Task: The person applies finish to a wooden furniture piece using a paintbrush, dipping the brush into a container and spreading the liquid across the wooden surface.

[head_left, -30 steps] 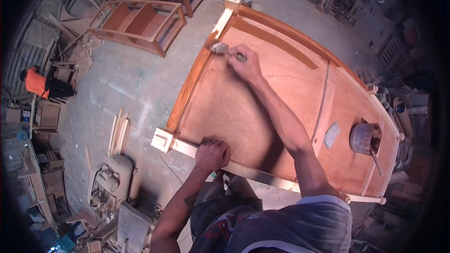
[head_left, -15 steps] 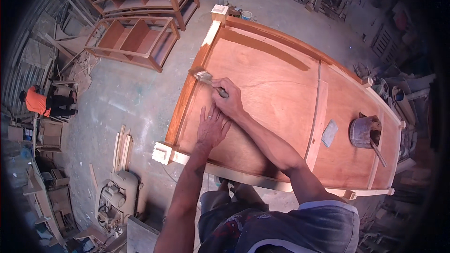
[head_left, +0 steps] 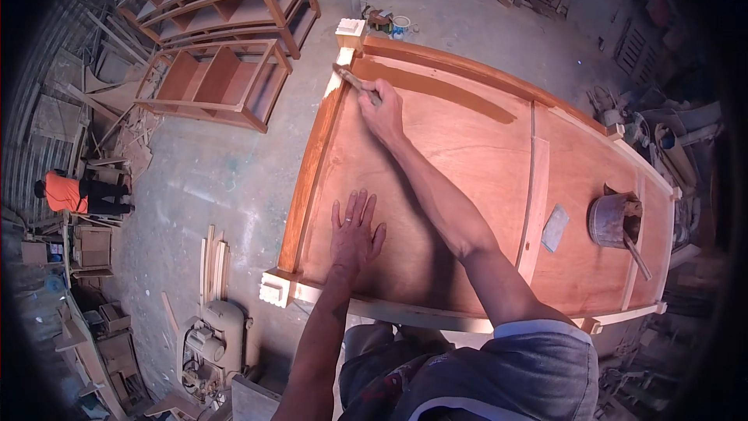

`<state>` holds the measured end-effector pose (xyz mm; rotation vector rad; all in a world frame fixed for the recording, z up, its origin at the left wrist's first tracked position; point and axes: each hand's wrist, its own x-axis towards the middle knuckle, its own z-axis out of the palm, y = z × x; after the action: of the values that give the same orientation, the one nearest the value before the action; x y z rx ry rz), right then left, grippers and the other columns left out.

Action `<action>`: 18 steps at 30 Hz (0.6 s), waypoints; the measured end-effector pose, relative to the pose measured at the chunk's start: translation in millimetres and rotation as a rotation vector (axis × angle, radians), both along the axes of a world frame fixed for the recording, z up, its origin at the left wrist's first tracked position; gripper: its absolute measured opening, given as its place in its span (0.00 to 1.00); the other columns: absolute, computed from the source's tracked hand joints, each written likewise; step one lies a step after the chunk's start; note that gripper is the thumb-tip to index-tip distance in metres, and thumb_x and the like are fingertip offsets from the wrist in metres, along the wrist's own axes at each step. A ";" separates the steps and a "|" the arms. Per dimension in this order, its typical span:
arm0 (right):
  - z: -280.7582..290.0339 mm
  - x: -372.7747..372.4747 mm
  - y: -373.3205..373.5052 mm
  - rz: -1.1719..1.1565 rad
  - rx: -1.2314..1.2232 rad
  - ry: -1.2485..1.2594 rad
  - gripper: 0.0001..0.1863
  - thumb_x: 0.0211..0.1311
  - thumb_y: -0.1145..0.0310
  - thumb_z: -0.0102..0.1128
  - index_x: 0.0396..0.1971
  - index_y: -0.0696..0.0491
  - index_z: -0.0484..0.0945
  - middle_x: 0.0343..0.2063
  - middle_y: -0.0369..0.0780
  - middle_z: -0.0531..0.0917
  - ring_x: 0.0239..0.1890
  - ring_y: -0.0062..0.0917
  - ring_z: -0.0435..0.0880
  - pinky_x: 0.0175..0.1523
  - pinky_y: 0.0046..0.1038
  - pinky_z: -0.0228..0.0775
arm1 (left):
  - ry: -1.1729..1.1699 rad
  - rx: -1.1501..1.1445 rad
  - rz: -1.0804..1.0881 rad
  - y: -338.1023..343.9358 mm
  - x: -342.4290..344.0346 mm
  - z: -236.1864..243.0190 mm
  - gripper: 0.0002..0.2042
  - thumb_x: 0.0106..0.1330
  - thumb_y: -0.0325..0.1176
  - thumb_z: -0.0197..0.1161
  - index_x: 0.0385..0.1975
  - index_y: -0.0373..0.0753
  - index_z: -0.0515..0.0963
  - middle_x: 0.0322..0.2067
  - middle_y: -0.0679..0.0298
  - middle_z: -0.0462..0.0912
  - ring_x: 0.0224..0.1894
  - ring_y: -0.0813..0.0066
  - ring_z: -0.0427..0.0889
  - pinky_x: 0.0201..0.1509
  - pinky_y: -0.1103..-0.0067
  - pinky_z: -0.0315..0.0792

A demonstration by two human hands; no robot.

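Note:
My right hand (head_left: 382, 115) is closed around the handle of a paintbrush (head_left: 357, 84). The bristles touch the left rail (head_left: 306, 187) of a large wooden panel (head_left: 460, 164), near its far corner. Most of that rail is wet-looking reddish brown; a pale bare patch shows by the carved corner block (head_left: 351, 27). My left hand (head_left: 357, 234) lies flat on the panel's near left part, fingers spread, holding nothing. A dark brown streak (head_left: 444, 92) runs along the panel's far side.
On the panel's right part stand a stained bucket (head_left: 610, 220) with a stick leaning out and a grey folded sheet (head_left: 555, 228). Wooden shelf frames (head_left: 210, 82) stand far left. A compressor (head_left: 214, 343) and wood strips (head_left: 212, 269) lie lower left. A person in orange (head_left: 66, 192) bends at left.
My right hand has carried the brush away from me along the left rail to its far end. My left hand is now apart from the right, fingers more spread.

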<state>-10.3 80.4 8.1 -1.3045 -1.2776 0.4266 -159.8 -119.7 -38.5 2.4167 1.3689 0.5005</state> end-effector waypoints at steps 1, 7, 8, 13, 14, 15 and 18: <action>3.3 11.8 9.9 -0.020 -0.002 -0.011 0.07 0.54 0.74 0.58 0.32 0.60 0.79 0.29 0.41 0.79 0.28 0.26 0.74 0.35 0.26 0.68 | 0.001 -0.003 -0.012 0.2 4.6 1.0 0.32 0.66 0.47 0.51 0.67 0.36 0.62 0.69 0.51 0.61 0.73 0.56 0.55 0.75 0.54 0.40; 32.2 -39.3 -27.1 0.255 0.132 -0.218 0.07 0.56 0.77 0.55 0.35 0.59 0.76 0.33 0.43 0.78 0.28 0.30 0.74 0.37 0.30 0.71 | 0.035 0.001 0.022 5.6 -12.1 2.7 0.32 0.65 0.46 0.52 0.67 0.35 0.62 0.69 0.52 0.61 0.73 0.56 0.55 0.75 0.54 0.40; 32.9 -41.0 -28.4 0.252 0.129 -0.223 0.07 0.56 0.77 0.55 0.35 0.59 0.76 0.33 0.43 0.78 0.28 0.30 0.74 0.37 0.30 0.71 | 0.029 -0.001 0.018 5.9 -8.7 3.9 0.32 0.65 0.46 0.52 0.67 0.35 0.62 0.69 0.52 0.61 0.73 0.56 0.55 0.75 0.54 0.40; 35.3 -68.5 -30.0 0.248 0.059 -0.389 0.06 0.55 0.79 0.53 0.34 0.61 0.73 0.38 0.50 0.76 0.33 0.41 0.79 0.42 0.38 0.74 | 0.055 -0.009 0.032 8.5 -5.9 10.5 0.32 0.65 0.46 0.53 0.68 0.37 0.62 0.69 0.53 0.61 0.73 0.58 0.55 0.74 0.54 0.42; 33.6 -69.4 -18.8 0.240 0.056 -0.387 0.06 0.55 0.79 0.53 0.34 0.61 0.73 0.38 0.50 0.76 0.33 0.41 0.79 0.42 0.38 0.74 | 0.057 -0.011 0.023 6.7 -4.8 8.7 0.32 0.65 0.46 0.53 0.68 0.37 0.62 0.69 0.53 0.61 0.73 0.58 0.55 0.74 0.54 0.42; 32.4 -70.5 -7.3 0.204 0.014 -0.419 0.06 0.55 0.80 0.52 0.34 0.62 0.73 0.38 0.52 0.76 0.34 0.43 0.79 0.42 0.39 0.74 | 0.058 -0.013 0.023 5.2 -4.1 7.2 0.32 0.65 0.46 0.53 0.68 0.37 0.61 0.70 0.53 0.61 0.73 0.58 0.55 0.74 0.54 0.42; 31.5 -71.1 29.1 0.091 -0.112 -0.513 0.08 0.55 0.81 0.49 0.36 0.65 0.73 0.39 0.55 0.75 0.36 0.48 0.80 0.43 0.42 0.75 | 0.057 -0.017 0.017 3.0 -1.8 4.3 0.33 0.65 0.46 0.53 0.69 0.37 0.60 0.70 0.54 0.59 0.73 0.57 0.55 0.74 0.54 0.43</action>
<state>-81.5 109.5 39.7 -1.5117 -1.7641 0.2336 -161.6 -116.7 -34.2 2.4253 1.4123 0.4253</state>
